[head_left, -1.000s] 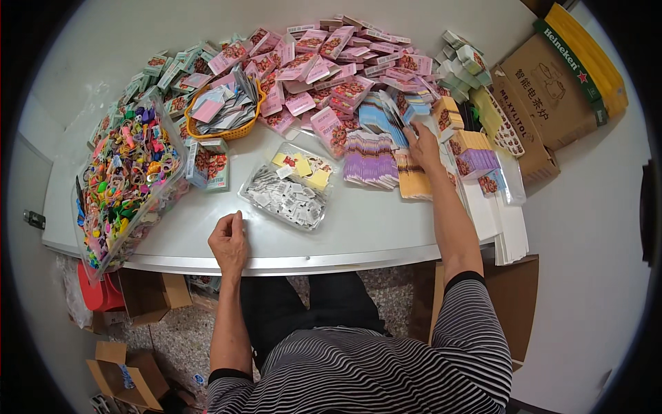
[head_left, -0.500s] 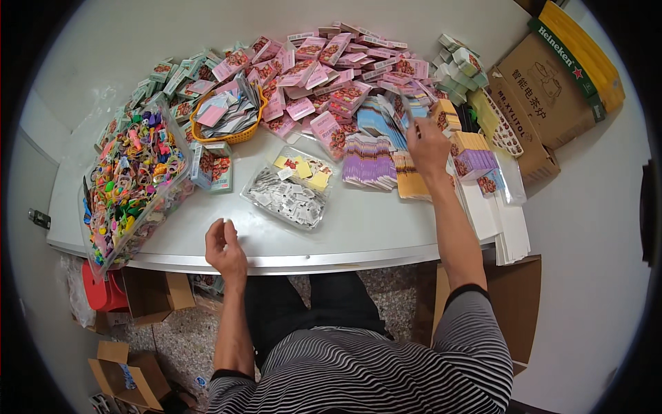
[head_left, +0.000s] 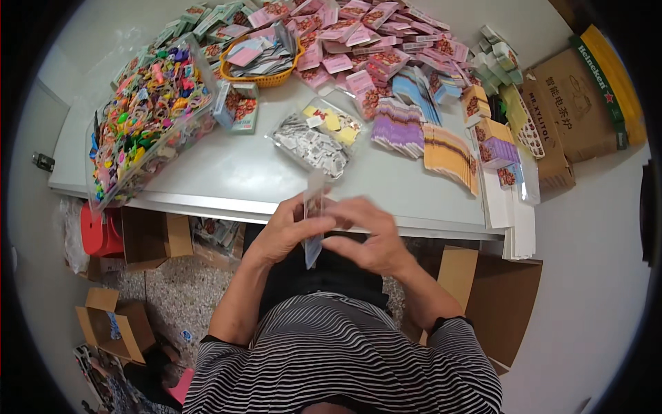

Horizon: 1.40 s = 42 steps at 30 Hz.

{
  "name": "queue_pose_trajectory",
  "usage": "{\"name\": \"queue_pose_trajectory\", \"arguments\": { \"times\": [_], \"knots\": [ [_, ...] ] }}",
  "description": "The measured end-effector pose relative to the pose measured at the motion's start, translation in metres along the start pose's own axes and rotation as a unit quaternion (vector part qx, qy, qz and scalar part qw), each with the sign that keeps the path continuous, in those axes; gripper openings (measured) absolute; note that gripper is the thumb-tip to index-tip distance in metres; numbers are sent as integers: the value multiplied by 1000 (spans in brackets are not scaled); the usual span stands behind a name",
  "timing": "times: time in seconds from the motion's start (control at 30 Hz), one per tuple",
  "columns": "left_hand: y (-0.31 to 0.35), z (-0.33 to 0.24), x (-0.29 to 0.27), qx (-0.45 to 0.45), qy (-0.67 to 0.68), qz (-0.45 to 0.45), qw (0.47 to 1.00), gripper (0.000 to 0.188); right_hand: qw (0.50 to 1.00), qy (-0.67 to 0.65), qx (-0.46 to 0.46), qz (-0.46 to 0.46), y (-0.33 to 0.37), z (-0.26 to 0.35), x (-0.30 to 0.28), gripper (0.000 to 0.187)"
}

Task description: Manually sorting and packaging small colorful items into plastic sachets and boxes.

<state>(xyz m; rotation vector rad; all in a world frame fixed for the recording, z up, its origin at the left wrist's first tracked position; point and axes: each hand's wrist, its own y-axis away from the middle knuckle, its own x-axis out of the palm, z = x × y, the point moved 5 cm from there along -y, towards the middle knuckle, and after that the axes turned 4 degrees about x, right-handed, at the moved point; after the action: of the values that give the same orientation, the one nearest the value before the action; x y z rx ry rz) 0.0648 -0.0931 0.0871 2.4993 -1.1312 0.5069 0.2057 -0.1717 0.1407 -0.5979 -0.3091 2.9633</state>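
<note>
My left hand [head_left: 281, 233] pinches a flat folded carton [head_left: 314, 228], pale with a bluish lower end, held on edge in front of the table's near rim. Close to its right side is my right hand [head_left: 369, 238], slightly blurred, thumb and fingers apart; whether a fingertip touches the carton I cannot tell. Just beyond lies a clear plastic tray [head_left: 321, 134] of small white packets and yellow pieces. Flat cartons are stacked to its right: purple ones [head_left: 398, 127], orange ones [head_left: 448, 155] and blue ones [head_left: 417, 96].
A clear bin of colourful small trinkets [head_left: 148, 121] stands at the left. Behind are a yellow basket [head_left: 265, 79] of flat cards, and heaped pink boxes [head_left: 386, 62] and green boxes [head_left: 221, 21]. Cardboard boxes [head_left: 562, 103] stand at the right; an open carton [head_left: 496, 310] sits below.
My right hand has come back from the blue stack to in front of me. The flat carton is now in my left hand, which has moved right. The view has shifted.
</note>
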Motion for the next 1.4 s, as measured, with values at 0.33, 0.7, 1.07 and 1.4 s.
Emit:
{"name": "queue_pose_trajectory", "arguments": {
  "times": [0.33, 0.7, 1.07, 1.4],
  "knots": [
    [31, 43, -8, -51, 62, 144, 986, 54, 982, 11, -34, 185, 3, -20, 10, 42],
    [31, 90, 12, 63, -120, -192, 972, 24, 908, -370, 191, 36, 62, -104, 30, 37],
    [57, 116, 8, 134, -55, -242, 959, 68, 901, -368, 206, -105, 90, -125, 55, 55],
    [62, 128, -4, 81, -65, -133, 986, 58, 936, -310, 150, -71, 102, -130, 53, 31]
  ]
}}
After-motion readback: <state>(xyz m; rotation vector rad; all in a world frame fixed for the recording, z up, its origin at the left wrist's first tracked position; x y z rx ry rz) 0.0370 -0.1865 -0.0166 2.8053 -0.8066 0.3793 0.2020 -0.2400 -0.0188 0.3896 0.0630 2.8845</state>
